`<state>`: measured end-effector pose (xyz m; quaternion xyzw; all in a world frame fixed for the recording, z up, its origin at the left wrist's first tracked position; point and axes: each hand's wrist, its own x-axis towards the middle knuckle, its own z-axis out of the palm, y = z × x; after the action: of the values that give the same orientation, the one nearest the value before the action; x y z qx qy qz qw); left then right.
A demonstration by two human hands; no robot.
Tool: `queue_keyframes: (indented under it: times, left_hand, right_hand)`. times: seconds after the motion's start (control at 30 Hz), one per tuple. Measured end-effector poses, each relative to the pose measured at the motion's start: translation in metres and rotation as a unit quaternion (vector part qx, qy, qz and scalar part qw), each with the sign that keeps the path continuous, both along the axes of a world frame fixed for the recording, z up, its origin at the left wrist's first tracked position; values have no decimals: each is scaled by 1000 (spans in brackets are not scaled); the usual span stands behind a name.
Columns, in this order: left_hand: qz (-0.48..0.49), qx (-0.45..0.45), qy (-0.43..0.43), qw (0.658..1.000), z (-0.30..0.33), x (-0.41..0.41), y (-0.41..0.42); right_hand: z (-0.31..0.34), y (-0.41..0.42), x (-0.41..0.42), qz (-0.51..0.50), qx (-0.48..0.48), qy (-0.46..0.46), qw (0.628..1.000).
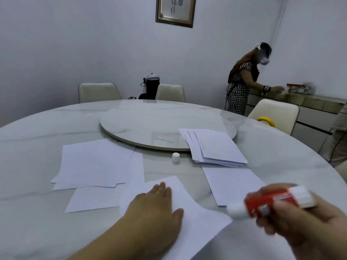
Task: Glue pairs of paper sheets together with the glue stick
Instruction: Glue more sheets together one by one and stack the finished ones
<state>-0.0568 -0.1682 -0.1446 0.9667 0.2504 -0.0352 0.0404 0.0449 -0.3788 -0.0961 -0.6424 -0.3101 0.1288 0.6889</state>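
Round marble bench, a raised turntable disc at its centre.

Left hand lies flat, fingers straight, pressing on a single paper sheet at the near edge. Right hand is curled round the glue stick: red barrel, white ends, held sideways above the bench just right of that sheet. It is motion-blurred; I cannot tell if the tip touches the paper.

One white cap stands upright on the bench, alone, just in front of the turntable's near rim, between the paper groups.

Paper count by group:
- left pile: several overlapping sheets, loosely fanned, exact number not readable; a further sheet sticks out below it toward the left hand.
- right stack: many sheets, fanned, its far part resting up on the turntable edge.
- one loose sheet just in front of that stack, partly under it.

Around: three pale chairs visible — two at the far side, one at the right. A yellow ring-shaped thing shows at the right bench edge beside that chair. A dark object with a white top sits behind the far chairs. A second person in a checked dress stands at a sideboard along the right wall, reaching at things on it. One framed picture on the back wall.
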Motion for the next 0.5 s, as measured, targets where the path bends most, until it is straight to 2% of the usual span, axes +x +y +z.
queue_keyframes:
  times: [0.07,0.13,0.17,0.23,0.27,0.33,0.4,0.5]
  left_hand:
    - [51,64,40,996,-2,-6,0]
    - [78,84,27,993,3,-15,-2]
    - [72,83,9,994,5,-20,-1]
    - [-27,111,-82,990,7,-30,6]
    - [-100,103,-111,983,11,-34,10]
    - [-244,15,-86,966,6,-37,24]
    - [-225,-64,-33,972,1,-40,30]
    - [-154,-6,12,988,-9,-29,24]
  right_hand:
    - [8,1,17,8,80,55,995]
    - [17,10,26,-1,199,111,974]
    - [21,16,30,-1,246,156,956]
    - [27,33,37,29,292,243,925]
    - [29,40,43,54,293,274,915]
    - [29,63,53,90,235,285,925]
    - [26,90,60,91,170,241,951]
    - [12,133,66,60,78,130,987]
